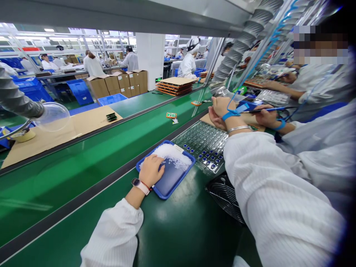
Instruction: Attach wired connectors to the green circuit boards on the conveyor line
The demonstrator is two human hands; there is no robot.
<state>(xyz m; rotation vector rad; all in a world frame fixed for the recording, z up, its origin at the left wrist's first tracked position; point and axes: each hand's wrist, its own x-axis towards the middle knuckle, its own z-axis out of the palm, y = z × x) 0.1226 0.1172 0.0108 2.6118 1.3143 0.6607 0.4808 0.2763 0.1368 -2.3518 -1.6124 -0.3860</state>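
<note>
My left hand (pixel 151 170), with a watch on its wrist, lies palm down in a blue tray (pixel 169 185). Its fingertips touch a pile of small white parts (pixel 174 155) at the tray's far end, thumb apart from the fingers. My right hand (pixel 221 109) is raised further off, bent at the wrist over a brown sheet (pixel 207 118). It wears a blue wrist strap (pixel 230 115) and a silver bangle. Its fingers curl away from me, so what they hold is hidden. A clear grid tray of small blue components (pixel 204 142) lies between the two hands.
A round fan grille (pixel 225 196) sits by my right sleeve. At right, a co-worker's hand (pixel 265 115) holds a pen-like tool. Small orange parts (pixel 171 115) ride the green conveyor belt (pixel 83 159). Cardboard sheets, boxes, blue crates and other workers stand beyond.
</note>
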